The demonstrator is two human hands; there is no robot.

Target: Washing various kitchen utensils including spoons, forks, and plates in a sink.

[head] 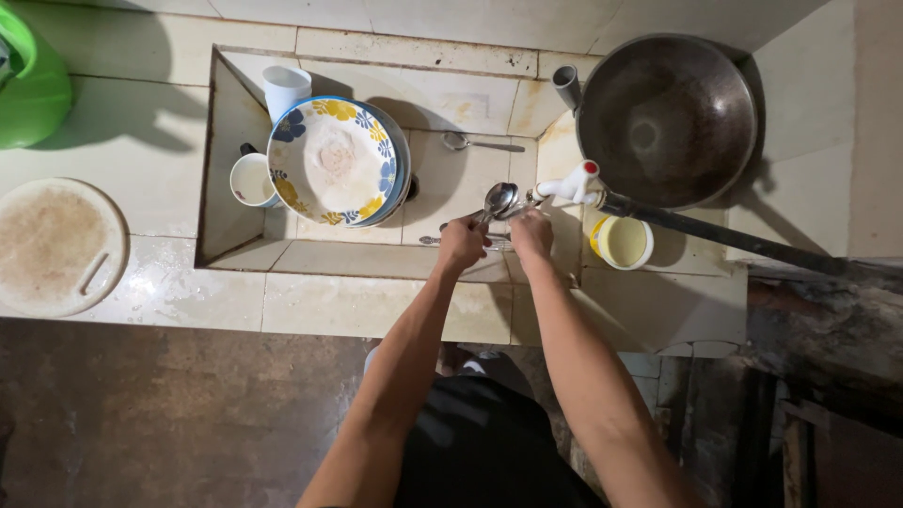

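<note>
My left hand grips a metal spoon by its handle, the bowl raised beside the white tap with a red top. My right hand is closed close beside it, fingers up at the spoon near the tap's mouth. Under both hands another piece of cutlery lies on the sink floor. A further spoon lies at the back of the tiled sink.
A stack of flowered plates leans in the sink with a white mug and a white cup. A dark wok sits on the right counter, a yellow cup near it. A round board and green jug are left.
</note>
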